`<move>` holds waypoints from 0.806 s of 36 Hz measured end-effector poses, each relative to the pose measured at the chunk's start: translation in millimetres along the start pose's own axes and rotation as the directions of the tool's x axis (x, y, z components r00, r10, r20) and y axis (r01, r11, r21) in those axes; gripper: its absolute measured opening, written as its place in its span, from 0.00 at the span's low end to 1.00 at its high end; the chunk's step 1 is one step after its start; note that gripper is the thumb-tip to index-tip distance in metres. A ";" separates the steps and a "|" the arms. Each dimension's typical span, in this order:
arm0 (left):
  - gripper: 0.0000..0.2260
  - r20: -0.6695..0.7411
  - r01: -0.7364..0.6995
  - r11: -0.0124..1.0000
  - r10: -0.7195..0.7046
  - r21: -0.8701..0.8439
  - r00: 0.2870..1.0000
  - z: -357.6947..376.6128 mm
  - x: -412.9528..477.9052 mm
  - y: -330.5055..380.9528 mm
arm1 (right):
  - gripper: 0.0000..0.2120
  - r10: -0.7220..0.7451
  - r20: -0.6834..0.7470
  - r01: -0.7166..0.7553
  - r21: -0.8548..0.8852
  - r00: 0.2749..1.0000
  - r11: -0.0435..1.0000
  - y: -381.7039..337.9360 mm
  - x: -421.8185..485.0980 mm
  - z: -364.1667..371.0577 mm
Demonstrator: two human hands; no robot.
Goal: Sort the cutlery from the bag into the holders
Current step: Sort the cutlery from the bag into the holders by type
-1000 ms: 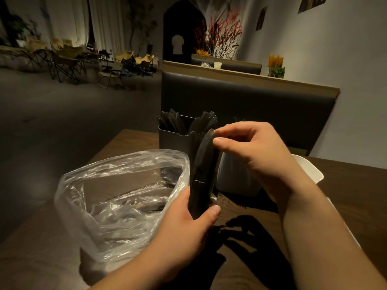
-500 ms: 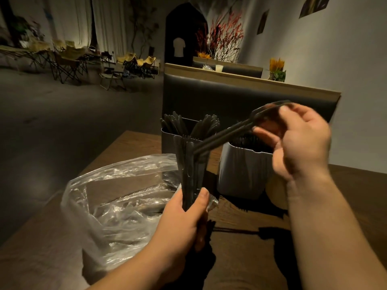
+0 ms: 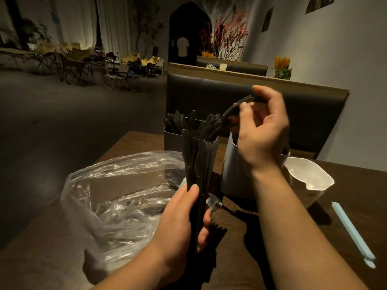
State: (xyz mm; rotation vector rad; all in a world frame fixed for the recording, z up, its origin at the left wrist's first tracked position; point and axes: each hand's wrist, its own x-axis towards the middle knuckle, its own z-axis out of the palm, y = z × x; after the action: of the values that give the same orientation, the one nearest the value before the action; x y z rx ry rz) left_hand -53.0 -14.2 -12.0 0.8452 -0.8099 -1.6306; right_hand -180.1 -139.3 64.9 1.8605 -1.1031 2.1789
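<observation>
Centrally, low in the frame, the left hand (image 3: 180,222) wraps fingers and thumb round an upright bundle of black plastic cutlery (image 3: 199,162), held over a dark wooden table (image 3: 272,216). Higher, right of centre, the right hand (image 3: 261,135) pinches a black piece (image 3: 230,110) between thumb and fingertips. The piece slants down to the left towards the top of the bundle, and the dim light hides what kind it is.

Just below that hand stands a grey holder (image 3: 232,176). Behind the bundle, a darker holder (image 3: 171,141) bristles with black handles, and a white holder (image 3: 310,176) sits at the right. A crumpled clear bag (image 3: 117,197) lies at lower left and seems to hold a few dark pieces.

This step would likely go best with the left hand's grip kept firm, so no neighbouring pieces slide out. The piece should be drawn fully clear, its kind checked, and then lowered straight into the matching holder without knocking the rim.
</observation>
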 end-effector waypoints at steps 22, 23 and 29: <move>0.24 -0.120 -0.166 0.973 0.186 0.162 0.975 -1.0 0.5 -0.9 | 0.15 0.298 0.580 -0.099 -0.348 0.758 0.932 -56.5 -2.8 -36.4; 0.23 -0.118 -0.175 0.971 0.195 0.162 0.974 -0.6 0.3 -0.7 | 0.16 0.355 0.610 -0.156 -0.355 0.709 0.922 -58.6 -2.9 -36.1; 0.17 -0.116 -0.187 0.974 0.202 0.128 0.973 0.7 -1.8 5.8 | 0.09 0.467 0.746 -0.412 -0.280 0.475 0.867 -64.3 -5.0 -37.7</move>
State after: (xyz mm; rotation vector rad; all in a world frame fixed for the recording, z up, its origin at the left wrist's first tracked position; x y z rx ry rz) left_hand -50.4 -13.5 -6.4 0.9126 -0.8749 -1.3535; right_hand -179.0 -69.0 90.2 2.8933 -1.9551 1.3193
